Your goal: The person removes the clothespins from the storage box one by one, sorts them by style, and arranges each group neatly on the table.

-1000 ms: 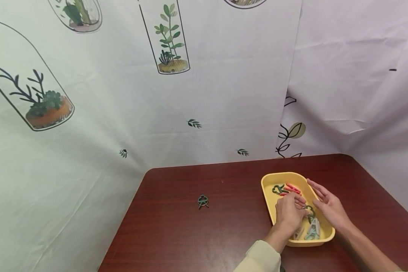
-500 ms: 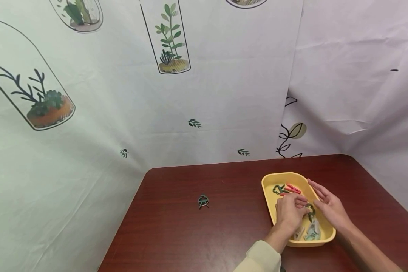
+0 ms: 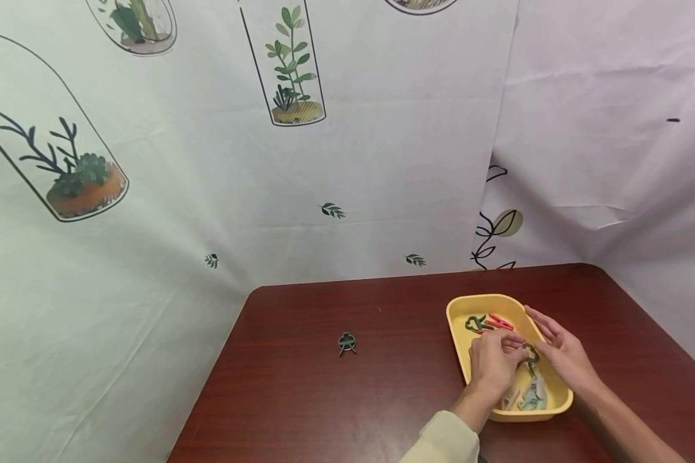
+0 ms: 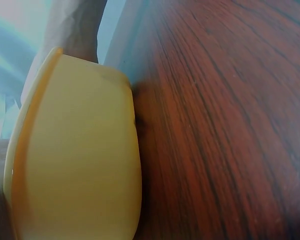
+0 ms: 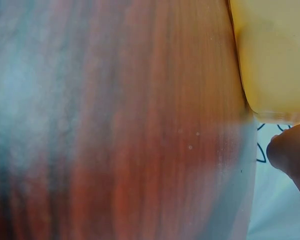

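Note:
My left hand (image 3: 491, 360) reaches over the near left side of a yellow plastic tray (image 3: 459, 334). Between its thumb and fingers it pinches a dark green plant clip (image 3: 531, 355), partly covered by the fingertips. At the tray's right side, my right hand (image 3: 564, 354) holds the rim, thumb over the edge and fingers along the outside. Pale clothespins (image 3: 534, 393) lie in the tray's near end. Toward the far end are another green plant clip (image 3: 475, 323) and red clothespins (image 3: 500, 321). The wrist views show mostly the tray's outer wall (image 4: 85, 150) and the table.
One more green plant clip (image 3: 347, 343) lies alone on the dark red wooden table (image 3: 301, 399), left of the tray. Printed white cloth (image 3: 382, 161) hangs behind the table and along its sides.
The pinched green plant clip has shifted slightly up and away from the pale clothespins, its angle changing a little with my left thumb. My right hand and the tray stay nearly still.

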Action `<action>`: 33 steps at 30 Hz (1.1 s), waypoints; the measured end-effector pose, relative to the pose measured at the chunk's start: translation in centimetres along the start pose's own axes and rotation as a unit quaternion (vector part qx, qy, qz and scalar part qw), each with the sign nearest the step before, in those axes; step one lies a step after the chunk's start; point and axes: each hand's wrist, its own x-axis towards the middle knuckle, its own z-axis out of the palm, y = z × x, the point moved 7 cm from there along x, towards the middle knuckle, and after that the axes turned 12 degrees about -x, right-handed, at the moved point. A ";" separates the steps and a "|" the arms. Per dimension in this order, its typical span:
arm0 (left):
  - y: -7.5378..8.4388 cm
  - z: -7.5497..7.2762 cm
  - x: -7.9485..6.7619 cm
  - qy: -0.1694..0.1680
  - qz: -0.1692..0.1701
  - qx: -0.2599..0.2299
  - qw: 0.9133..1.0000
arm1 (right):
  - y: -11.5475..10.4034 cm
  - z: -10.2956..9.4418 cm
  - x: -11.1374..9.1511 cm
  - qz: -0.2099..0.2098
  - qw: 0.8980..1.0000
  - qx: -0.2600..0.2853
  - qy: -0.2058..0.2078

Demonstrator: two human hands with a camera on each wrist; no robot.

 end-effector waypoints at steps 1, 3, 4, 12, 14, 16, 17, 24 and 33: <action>0.0 0.0 0.0 0.002 0.004 0.000 1.000 | 0.0 0.0 0.0 -0.002 1.000 -0.001 0.000; 0.1 -0.1 0.0 0.005 0.014 0.000 1.000 | 0.0 0.0 0.0 -0.003 1.000 -0.007 0.001; 0.2 -0.2 0.1 0.006 0.020 -0.001 1.000 | 0.0 0.0 0.0 -0.003 1.000 -0.007 0.001; 1.1 -0.8 -0.1 0.029 0.087 -0.023 0.996 | 0.1 -0.1 0.1 -0.005 1.000 0.005 0.005; 1.3 -0.9 -0.1 0.032 0.099 -0.031 0.994 | 0.2 -0.2 0.1 -0.006 1.000 0.003 0.006; 1.3 -1.0 -0.2 0.034 0.105 -0.039 0.993 | 0.3 -0.2 0.2 -0.005 1.000 0.001 0.007; 1.4 -1.0 -0.2 0.034 0.106 -0.043 0.993 | 0.4 -0.2 0.1 -0.005 1.000 -0.003 0.006; 1.4 -1.1 -0.3 0.043 0.118 -0.057 0.990 | 0.2 -0.2 0.2 -0.007 1.000 -0.004 0.005; 1.1 -1.1 -0.2 0.041 0.089 -0.098 0.990 | 0.3 -0.1 0.1 -0.003 1.000 -0.009 0.003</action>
